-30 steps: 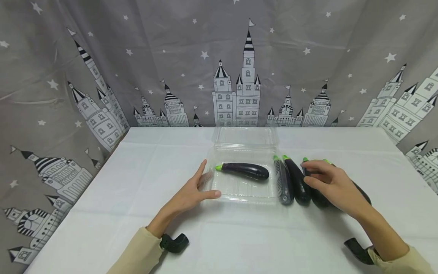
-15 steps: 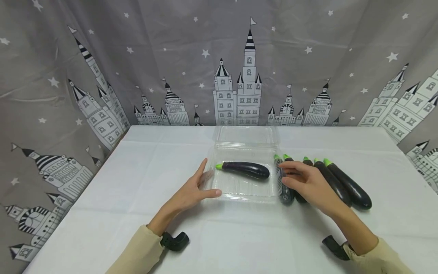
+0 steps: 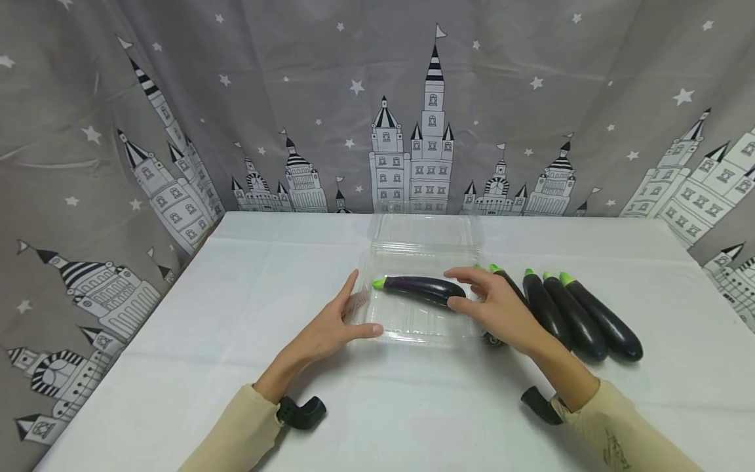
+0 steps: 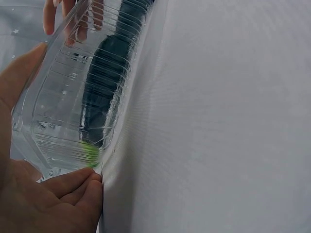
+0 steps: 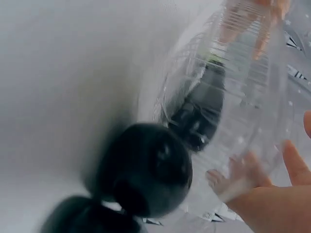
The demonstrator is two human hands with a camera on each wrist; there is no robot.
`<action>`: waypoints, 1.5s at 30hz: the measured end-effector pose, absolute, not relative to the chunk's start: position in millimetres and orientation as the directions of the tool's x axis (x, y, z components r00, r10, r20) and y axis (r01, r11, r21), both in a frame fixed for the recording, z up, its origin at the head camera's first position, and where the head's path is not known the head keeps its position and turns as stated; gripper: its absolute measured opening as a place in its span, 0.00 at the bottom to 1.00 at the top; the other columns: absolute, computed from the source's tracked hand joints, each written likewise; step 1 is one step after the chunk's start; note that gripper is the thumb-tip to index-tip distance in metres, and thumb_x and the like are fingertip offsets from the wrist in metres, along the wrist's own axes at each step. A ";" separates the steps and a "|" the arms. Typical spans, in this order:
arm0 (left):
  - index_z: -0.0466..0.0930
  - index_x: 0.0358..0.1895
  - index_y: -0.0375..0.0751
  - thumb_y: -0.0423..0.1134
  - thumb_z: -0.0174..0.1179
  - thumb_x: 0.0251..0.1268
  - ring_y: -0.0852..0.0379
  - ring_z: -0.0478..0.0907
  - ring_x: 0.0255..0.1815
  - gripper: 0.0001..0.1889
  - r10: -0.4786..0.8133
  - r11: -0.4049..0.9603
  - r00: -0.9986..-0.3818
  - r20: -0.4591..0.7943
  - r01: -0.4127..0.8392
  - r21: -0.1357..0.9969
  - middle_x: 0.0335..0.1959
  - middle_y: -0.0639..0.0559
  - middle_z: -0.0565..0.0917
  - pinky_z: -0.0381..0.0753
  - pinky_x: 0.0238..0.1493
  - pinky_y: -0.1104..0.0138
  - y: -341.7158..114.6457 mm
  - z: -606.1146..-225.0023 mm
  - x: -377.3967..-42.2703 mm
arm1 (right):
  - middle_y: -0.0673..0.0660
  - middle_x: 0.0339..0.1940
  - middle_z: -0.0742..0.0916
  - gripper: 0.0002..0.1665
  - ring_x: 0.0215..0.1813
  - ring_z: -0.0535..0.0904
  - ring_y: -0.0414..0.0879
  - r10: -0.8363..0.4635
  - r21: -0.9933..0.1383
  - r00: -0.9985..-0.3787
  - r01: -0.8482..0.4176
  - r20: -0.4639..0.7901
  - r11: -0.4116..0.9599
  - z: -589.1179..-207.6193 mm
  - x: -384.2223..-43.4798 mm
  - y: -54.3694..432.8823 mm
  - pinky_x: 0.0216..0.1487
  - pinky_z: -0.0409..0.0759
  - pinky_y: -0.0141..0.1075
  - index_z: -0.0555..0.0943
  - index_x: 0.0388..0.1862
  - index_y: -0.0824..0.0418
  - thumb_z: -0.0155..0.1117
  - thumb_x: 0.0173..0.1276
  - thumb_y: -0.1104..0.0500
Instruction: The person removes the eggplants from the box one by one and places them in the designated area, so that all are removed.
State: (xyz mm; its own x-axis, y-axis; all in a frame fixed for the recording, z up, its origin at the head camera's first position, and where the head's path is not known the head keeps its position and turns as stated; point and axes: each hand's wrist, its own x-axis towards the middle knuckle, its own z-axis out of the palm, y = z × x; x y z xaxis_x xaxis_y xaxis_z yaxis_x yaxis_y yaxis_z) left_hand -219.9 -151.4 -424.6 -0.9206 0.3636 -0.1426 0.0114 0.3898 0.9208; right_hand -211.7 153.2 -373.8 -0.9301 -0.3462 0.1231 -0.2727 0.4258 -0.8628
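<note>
A dark purple eggplant [image 3: 415, 288] with a green tip lies crosswise in a clear plastic clamshell box [image 3: 407, 338]. At the box's left side my left hand [image 3: 324, 337] has thumb and forefinger spread. In the left wrist view its fingertips [image 4: 90, 177] touch the lower corner of the box. My right hand [image 3: 501, 311] reaches over the box's right wall, its fingers loosely bent beside the thick end of the eggplant. Nothing shows in its grasp. Under that hand another eggplant [image 3: 492, 339] is mostly hidden.
Several more eggplants [image 3: 575, 321] lie side by side right of the box, green tips pointing away. The clear lid [image 3: 426, 229] is folded back behind the box. A white cloth covers the table [image 3: 236, 295]. A grey castle-print curtain [image 3: 265, 78] hangs behind.
My right hand has moved left, from above the eggplants on the right to over the box's right end. The left hand and the box have stayed in place.
</note>
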 end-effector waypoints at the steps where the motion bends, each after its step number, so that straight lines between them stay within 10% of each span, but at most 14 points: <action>1: 0.32 0.81 0.55 0.55 0.74 0.52 0.46 0.50 0.78 0.63 0.364 0.389 -0.920 -0.143 0.010 0.921 0.77 0.38 0.54 0.51 0.73 0.49 -151.4 -424.8 -220.0 | 0.60 0.65 0.78 0.26 0.70 0.68 0.58 -0.347 -0.857 -0.930 -0.273 0.120 0.436 -374.6 -214.6 150.2 0.70 0.61 0.55 0.76 0.65 0.63 0.64 0.69 0.60; 45: 0.32 0.81 0.55 0.55 0.73 0.53 0.46 0.50 0.77 0.63 0.369 0.389 -0.918 -0.143 0.013 0.921 0.77 0.37 0.54 0.51 0.73 0.49 -149.6 -422.7 -219.1 | 0.59 0.62 0.81 0.29 0.64 0.74 0.55 -0.521 -0.700 -0.853 -0.395 0.039 0.594 -404.9 -250.5 110.4 0.65 0.69 0.52 0.79 0.65 0.59 0.65 0.62 0.65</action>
State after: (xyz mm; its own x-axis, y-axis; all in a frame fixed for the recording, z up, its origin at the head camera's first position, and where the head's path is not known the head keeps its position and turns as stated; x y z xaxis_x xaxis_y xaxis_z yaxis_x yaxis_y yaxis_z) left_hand -219.1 -149.6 -422.7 -0.9183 0.3693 -0.1427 0.0132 0.3889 0.9212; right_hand -250.5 110.4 -404.9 -0.8526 -0.5210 0.0392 -0.3954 0.5943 -0.7003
